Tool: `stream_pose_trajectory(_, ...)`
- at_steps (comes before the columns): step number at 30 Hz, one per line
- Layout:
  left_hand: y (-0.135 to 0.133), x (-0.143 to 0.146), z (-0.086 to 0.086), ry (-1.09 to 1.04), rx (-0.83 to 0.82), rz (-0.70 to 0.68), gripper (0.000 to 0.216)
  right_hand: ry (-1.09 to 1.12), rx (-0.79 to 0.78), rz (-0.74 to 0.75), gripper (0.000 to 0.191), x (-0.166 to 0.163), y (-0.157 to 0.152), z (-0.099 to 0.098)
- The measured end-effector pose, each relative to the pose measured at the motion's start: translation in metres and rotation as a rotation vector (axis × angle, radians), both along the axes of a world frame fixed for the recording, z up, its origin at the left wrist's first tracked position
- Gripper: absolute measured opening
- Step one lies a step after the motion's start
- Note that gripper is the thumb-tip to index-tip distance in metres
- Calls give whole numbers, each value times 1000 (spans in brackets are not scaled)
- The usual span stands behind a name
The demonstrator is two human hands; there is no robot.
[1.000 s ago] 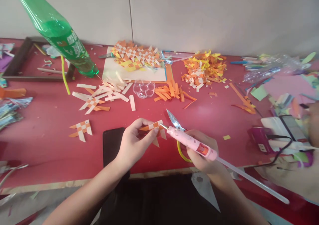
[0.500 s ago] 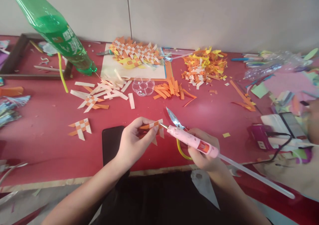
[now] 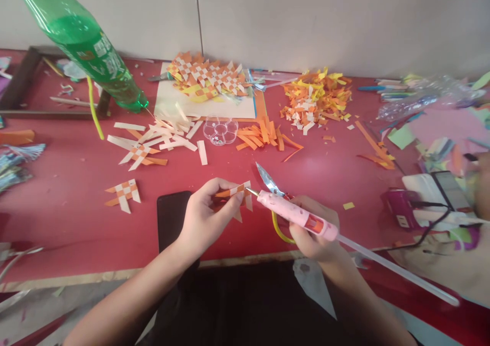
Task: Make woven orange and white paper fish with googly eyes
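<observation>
Between thumb and fingers, my left hand (image 3: 209, 216) pinches a small orange-and-white woven paper fish (image 3: 241, 189). My right hand (image 3: 316, 226) is wrapped around a pink glue gun (image 3: 285, 208), with a long clear glue stick (image 3: 398, 267) sticking out of its back. The gun's metal tip meets, or nearly meets, the right edge of the woven paper. Scissors (image 3: 270, 179) with a yellow handle lie by my right hand, partly hidden by the gun. A second woven paper fish (image 3: 124, 194) rests on the table to the left.
A phone (image 3: 172, 218) lies beside my left wrist. Behind are white strips (image 3: 176, 134), a clear flower-shaped palette (image 3: 221, 130), orange strips (image 3: 264, 134) and a heap of paper scraps (image 3: 317, 98). A green bottle (image 3: 99, 55) stands back left; a purple charger (image 3: 400, 211) sits right.
Both hands, the woven paper and the glue gun hold almost the same pose. The view has shifted slightly.
</observation>
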State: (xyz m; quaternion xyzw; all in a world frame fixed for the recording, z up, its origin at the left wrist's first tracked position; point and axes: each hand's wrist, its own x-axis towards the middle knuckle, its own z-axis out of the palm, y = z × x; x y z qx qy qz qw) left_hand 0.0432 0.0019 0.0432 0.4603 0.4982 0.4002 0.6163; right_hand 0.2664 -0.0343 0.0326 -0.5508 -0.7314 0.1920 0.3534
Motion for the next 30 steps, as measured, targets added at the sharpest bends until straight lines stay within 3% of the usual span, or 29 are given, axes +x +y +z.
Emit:
stream_pose_trajectory(9,-3,1,-2,74,48,19,11,-253,49,-66,12,5,0,-10)
stream_pose_trajectory(12,-3,-2,-6,95,23,25,12,-417,28,-137,14,36,11,-21)
stream_pose_trajectory(17,-2,-11,-14,83,-56,72,17,-702,-114,-109,42,117,33,-37)
stream_pose_trajectory(21,-3,-15,-21,80,-66,77,19,-763,-147,-134,47,147,43,-32)
stream_pose_trajectory(25,-3,-15,-22,73,-74,59,21,-652,20,-187,32,103,49,-13)
stream_pose_trajectory(30,-1,-14,-19,56,-69,65,20,-407,-8,83,8,4,52,-19)
